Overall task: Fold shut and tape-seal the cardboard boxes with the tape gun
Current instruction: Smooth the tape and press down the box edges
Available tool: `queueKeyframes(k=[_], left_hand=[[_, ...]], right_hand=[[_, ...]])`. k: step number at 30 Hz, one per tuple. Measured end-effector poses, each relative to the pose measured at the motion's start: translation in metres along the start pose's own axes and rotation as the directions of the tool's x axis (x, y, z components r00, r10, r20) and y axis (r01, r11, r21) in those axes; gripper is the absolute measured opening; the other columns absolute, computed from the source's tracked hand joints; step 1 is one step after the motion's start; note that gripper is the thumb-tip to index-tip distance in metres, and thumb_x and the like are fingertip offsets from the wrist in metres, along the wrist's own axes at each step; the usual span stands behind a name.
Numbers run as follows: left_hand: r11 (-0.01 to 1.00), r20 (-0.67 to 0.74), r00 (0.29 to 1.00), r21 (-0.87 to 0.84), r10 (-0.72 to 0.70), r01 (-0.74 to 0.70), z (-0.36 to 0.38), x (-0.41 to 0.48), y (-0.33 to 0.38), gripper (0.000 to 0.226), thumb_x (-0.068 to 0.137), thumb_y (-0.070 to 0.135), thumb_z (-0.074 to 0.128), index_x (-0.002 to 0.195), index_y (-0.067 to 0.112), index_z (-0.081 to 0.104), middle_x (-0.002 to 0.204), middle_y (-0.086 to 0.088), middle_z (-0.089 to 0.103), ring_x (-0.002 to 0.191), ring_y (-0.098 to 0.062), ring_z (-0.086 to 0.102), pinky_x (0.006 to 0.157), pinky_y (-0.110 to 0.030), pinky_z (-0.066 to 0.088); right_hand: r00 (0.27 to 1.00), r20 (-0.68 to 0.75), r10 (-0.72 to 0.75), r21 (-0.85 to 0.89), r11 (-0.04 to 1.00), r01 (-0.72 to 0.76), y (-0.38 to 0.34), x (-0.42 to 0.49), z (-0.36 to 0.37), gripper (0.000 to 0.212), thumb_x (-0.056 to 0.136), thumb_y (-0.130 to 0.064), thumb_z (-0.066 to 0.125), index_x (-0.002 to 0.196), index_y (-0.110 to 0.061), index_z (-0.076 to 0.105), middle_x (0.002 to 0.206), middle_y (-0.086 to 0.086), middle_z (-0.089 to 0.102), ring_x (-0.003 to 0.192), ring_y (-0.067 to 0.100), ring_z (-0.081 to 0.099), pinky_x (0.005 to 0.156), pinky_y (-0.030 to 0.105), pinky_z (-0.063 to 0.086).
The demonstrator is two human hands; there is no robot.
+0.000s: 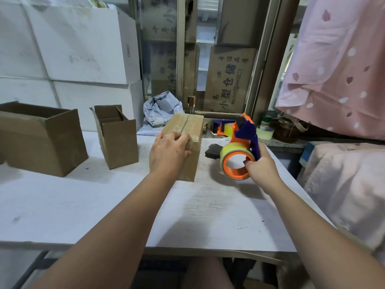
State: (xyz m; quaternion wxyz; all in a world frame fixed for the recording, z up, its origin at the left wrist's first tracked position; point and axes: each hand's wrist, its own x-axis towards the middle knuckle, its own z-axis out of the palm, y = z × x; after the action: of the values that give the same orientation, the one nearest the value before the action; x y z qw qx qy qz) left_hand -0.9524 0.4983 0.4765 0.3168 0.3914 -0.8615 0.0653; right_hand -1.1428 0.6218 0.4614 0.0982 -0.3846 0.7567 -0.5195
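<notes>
While the left grip held the taped box at table centre and the right grip clasped the gun at 3 o'clock, two open boxes stood unsealed at 9 o'clock

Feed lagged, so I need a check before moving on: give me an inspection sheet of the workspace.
Surface: white table, scuffed.
Job's things: taped box mid-table, tape over its top seam; large open box and small open box at left.
Clutter: black block beside the taped box; second tape gun and grey bag behind.
Hands: left hand grips the taped box's top; right hand holds the tape gun right of it.
Cables: nothing seen.
Surroundings: white cartons back left, pink cloth at right.
</notes>
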Motion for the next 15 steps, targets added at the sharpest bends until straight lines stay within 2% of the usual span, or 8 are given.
queueKeyframes(k=[3,6,8,11,15], left_hand=[[1.000,0.001,1.000,-0.006,-0.003,0.003,0.002,0.002,-0.002,0.029,0.091,0.035,0.056,0.118,0.023,0.054,0.129,0.000,0.054,0.114,-0.021,0.051,0.114,-0.032,0.014],[1.000,0.004,1.000,-0.017,-0.009,0.009,0.002,0.003,-0.001,0.029,0.091,0.034,0.057,0.117,0.024,0.054,0.128,0.000,0.054,0.114,-0.021,0.051,0.114,-0.033,0.014],[1.000,-0.008,1.000,-0.017,-0.004,0.004,0.001,0.003,0.000,0.028,0.091,0.033,0.057,0.117,0.023,0.053,0.128,-0.001,0.054,0.114,-0.022,0.050,0.114,-0.034,0.014],[1.000,-0.018,1.000,-0.005,0.005,-0.005,0.001,0.002,0.001,0.028,0.092,0.033,0.056,0.118,0.023,0.053,0.128,-0.002,0.054,0.115,-0.022,0.049,0.114,-0.034,0.015],[0.999,-0.001,1.000,0.046,0.021,-0.021,0.001,0.002,0.000,0.032,0.091,0.037,0.056,0.120,0.024,0.051,0.129,-0.002,0.053,0.115,-0.021,0.050,0.115,-0.035,0.013]], right_hand=[[0.995,0.065,-0.076,-0.238,0.967,0.089,-0.003,0.000,0.001,0.057,0.083,0.006,0.051,0.130,-0.025,0.041,0.107,0.002,0.052,0.093,0.023,0.048,0.074,0.031,0.040],[0.976,0.163,-0.143,-0.484,0.851,0.205,-0.007,-0.001,0.005,0.049,0.083,-0.002,0.055,0.126,-0.020,0.041,0.107,0.009,0.051,0.094,0.027,0.048,0.074,0.034,0.039],[0.963,0.215,-0.163,-0.629,0.731,0.264,-0.013,-0.002,0.008,0.046,0.086,-0.010,0.055,0.128,-0.020,0.038,0.106,0.010,0.047,0.097,0.029,0.047,0.072,0.034,0.038],[0.959,0.236,-0.158,-0.724,0.629,0.282,-0.022,-0.004,0.007,0.050,0.090,-0.013,0.052,0.134,-0.023,0.033,0.106,0.010,0.043,0.097,0.028,0.043,0.069,0.034,0.036],[0.949,0.266,-0.168,-0.814,0.488,0.314,-0.035,0.001,0.001,0.052,0.092,-0.015,0.048,0.139,-0.025,0.028,0.116,0.015,0.046,0.107,0.033,0.046,0.071,0.035,0.036]])
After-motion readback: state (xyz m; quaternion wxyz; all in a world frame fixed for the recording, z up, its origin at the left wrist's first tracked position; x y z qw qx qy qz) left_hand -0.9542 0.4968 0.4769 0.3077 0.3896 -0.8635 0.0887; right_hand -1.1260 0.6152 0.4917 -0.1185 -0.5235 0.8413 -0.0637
